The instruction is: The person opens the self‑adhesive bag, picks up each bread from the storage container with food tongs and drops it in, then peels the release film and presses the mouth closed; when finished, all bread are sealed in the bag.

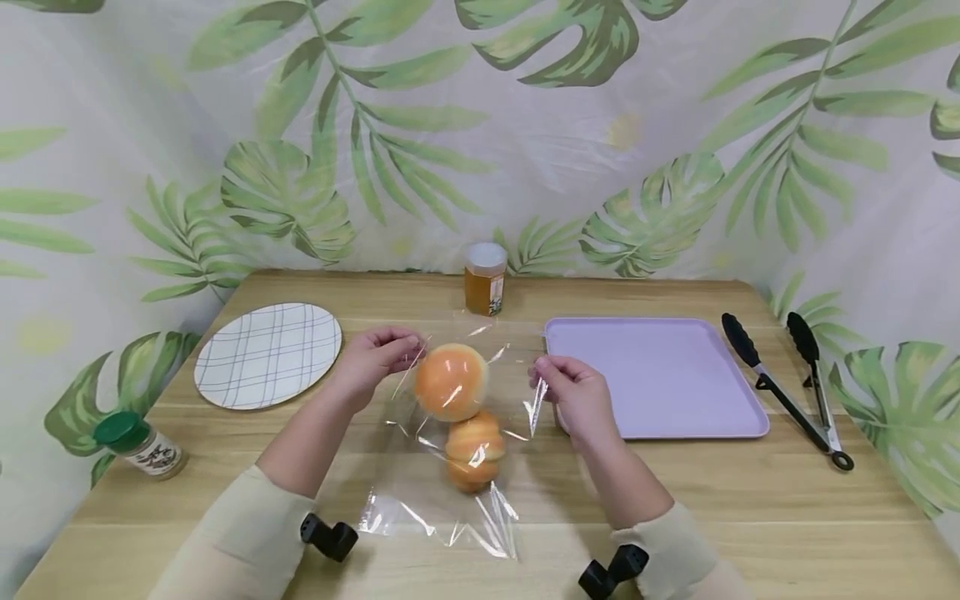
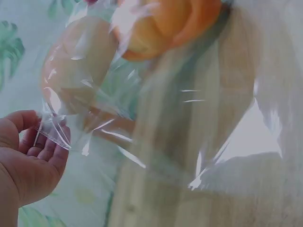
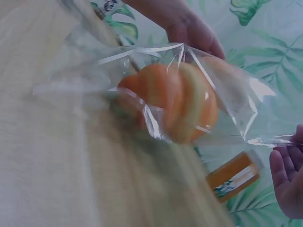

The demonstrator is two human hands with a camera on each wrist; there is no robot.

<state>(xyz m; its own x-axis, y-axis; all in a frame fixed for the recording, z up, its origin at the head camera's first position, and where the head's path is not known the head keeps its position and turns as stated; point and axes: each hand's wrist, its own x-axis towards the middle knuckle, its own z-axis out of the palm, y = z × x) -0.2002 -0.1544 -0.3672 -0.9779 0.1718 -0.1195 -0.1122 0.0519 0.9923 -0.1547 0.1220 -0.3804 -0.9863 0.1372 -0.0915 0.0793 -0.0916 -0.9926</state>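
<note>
A clear plastic bag point(image 1: 420, 500) hangs between both hands over the middle of the table. Inside it are a round bread bun point(image 1: 450, 383) and, below that, a ridged bread roll point(image 1: 475, 450); both look golden-orange and glossy. My left hand point(image 1: 378, 358) pinches the bag's upper left edge between thumb and fingers, beside the round bun. On the other side, my right hand point(image 1: 577, 396) pinches the upper right edge, near the tray's left side. The right wrist view shows the ridged roll point(image 3: 170, 101) through the film, with the round bun partly behind it.
Left of the hands lies a checked plate point(image 1: 268, 357), with a green-capped shaker jar point(image 1: 142, 446) nearer the front. A honey-coloured jar point(image 1: 485, 279) stands at the back. To the right are a lilac tray point(image 1: 652, 379) and black-tipped tongs point(image 1: 795, 408).
</note>
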